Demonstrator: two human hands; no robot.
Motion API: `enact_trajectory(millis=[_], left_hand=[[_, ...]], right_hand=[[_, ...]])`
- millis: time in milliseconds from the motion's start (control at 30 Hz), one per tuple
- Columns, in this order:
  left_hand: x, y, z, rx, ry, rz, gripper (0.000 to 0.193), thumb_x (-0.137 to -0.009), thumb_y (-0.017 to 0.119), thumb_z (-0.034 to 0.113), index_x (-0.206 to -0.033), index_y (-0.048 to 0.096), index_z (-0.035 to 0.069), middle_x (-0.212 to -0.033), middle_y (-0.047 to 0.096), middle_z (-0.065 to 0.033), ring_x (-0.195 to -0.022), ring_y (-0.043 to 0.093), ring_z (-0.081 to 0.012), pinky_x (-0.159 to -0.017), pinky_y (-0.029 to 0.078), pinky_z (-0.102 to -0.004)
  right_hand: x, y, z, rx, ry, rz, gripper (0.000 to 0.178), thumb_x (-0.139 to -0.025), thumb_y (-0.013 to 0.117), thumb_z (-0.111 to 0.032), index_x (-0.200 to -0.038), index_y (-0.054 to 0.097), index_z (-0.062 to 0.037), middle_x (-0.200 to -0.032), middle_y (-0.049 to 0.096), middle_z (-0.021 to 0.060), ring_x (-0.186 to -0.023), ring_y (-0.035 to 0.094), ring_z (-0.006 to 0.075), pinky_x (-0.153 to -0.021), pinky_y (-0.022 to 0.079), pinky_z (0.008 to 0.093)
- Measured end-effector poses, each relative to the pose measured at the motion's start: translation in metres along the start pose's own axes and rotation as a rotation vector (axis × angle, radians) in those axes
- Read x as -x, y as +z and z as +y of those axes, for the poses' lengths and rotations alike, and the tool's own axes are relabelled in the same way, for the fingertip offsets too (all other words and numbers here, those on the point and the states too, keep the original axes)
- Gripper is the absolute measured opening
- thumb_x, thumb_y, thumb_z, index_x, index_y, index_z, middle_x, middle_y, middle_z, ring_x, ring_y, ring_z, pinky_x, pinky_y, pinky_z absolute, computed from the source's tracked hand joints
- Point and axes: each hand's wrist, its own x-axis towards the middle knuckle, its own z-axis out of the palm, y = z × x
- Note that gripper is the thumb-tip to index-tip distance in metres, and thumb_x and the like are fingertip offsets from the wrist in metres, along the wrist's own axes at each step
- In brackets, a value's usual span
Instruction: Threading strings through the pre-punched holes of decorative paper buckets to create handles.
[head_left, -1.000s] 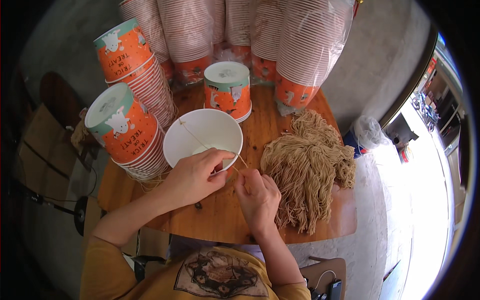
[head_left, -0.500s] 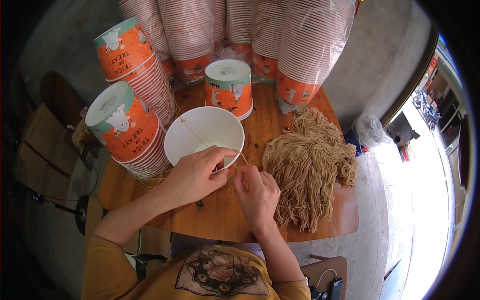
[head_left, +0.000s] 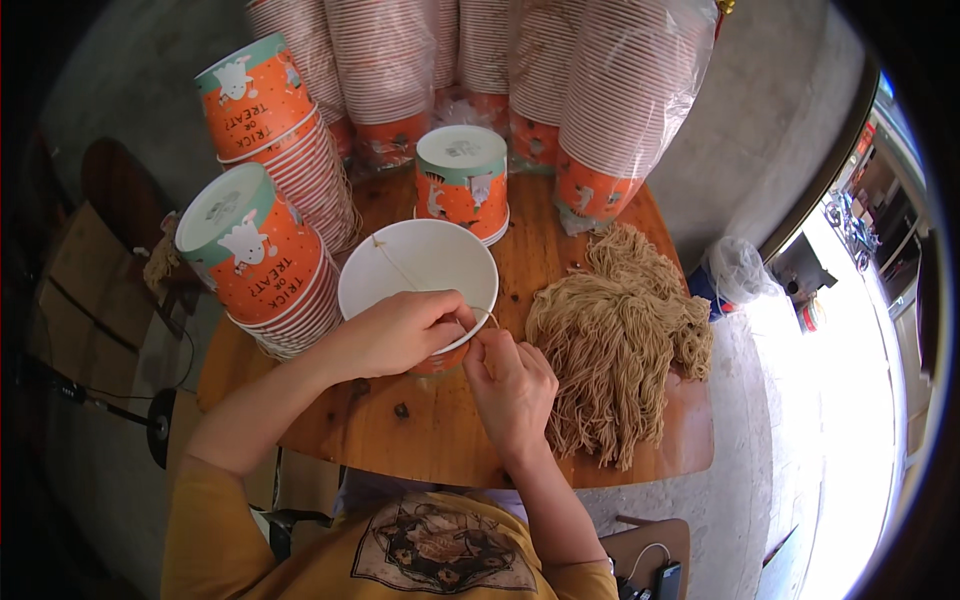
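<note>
A paper bucket (head_left: 415, 250), white inside and orange outside, stands mouth up on the table in front of me. A thin tan string (head_left: 398, 264) crosses its inside from the far rim to the near right rim. My left hand (head_left: 405, 330) reaches over the near rim, fingers curled and pinching the string inside the wall; its fingertips are partly hidden. Just outside the same rim, my right hand (head_left: 512, 385) is closed in a pinch on the string, which loops over the edge between both hands. A thick bundle of tan strings (head_left: 610, 350) lies right of my right hand.
Nested orange buckets (head_left: 262, 255) stand upside down at the left, with another stack (head_left: 262, 100) behind. A short upturned stack (head_left: 462, 185) is beyond the bucket. Tall plastic-wrapped stacks (head_left: 630, 100) line the table's back. A lined bin (head_left: 735, 270) stands right of the wooden table (head_left: 400, 440).
My left fingers have shifted slightly inward and down behind the bucket's rim. The string now arches over the rim between my hands. The whole view has shifted slightly.
</note>
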Motion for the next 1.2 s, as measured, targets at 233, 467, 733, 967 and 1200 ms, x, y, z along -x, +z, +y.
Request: enact_trajectory(millis=[233,467,733,967,1200], left_hand=[[0.002,0.0,-0.002,-0.11,0.082,0.182,0.011,-0.094,0.054,0.012,-0.098,0.053,0.002,-0.086,0.059,-0.0043,-0.079,0.054,-0.0113,-0.071,0.046,-0.029],[0.003,0.0,-0.005,0.178,0.172,0.205,0.01,-0.093,0.054,0.011,-0.095,0.051,0.001,-0.087,0.059,-0.0053,-0.076,0.053,-0.0115,-0.069,0.045,-0.0275],[0.003,-0.001,-0.013,0.396,0.125,0.051,0.028,-0.094,0.056,0.012,-0.119,0.049,0.003,-0.1,0.058,-0.0043,-0.09,0.056,-0.0101,-0.074,0.048,-0.025],[-0.009,-0.005,-0.005,0.619,-0.13,-0.104,0.042,-0.091,0.061,0.008,-0.13,0.045,0.002,-0.108,0.061,-0.0074,-0.099,0.057,-0.0119,-0.087,0.045,-0.0278],[-0.014,0.002,-0.014,0.695,-0.201,-0.145,0.033,-0.089,0.066,0.01,-0.118,0.05,0.003,-0.102,0.062,-0.0051,-0.094,0.058,-0.0109,-0.081,0.046,-0.0254]], right_hand=[[-0.003,-0.015,-0.004,-0.168,0.17,-0.131,0.011,-0.082,0.069,-0.009,-0.09,0.061,-0.0079,-0.064,0.06,0.0066,-0.057,0.059,0.0219,-0.053,0.047,0.0339],[-0.025,-0.025,-0.005,-0.429,0.355,-0.296,0.013,-0.087,0.067,-0.012,-0.1,0.063,-0.008,-0.057,0.046,0.0014,-0.049,0.041,0.0086,-0.048,0.038,0.025],[-0.023,-0.007,0.002,-0.764,0.61,-0.37,0.011,-0.09,0.066,-0.013,-0.095,0.063,-0.0044,-0.06,0.045,-0.0094,-0.056,0.034,0.0001,-0.049,0.03,0.0195],[-0.033,-0.015,-0.002,-0.993,0.856,-0.406,0.006,-0.093,0.061,-0.015,-0.092,0.064,-0.0094,-0.072,0.056,-0.0069,-0.056,0.046,0.0001,-0.049,0.036,0.0163],[-0.033,-0.016,0.007,-1.133,0.902,-0.445,0.008,-0.094,0.06,-0.017,-0.096,0.064,-0.0104,-0.078,0.06,-0.0063,-0.062,0.049,0.0009,-0.049,0.037,0.0174]])
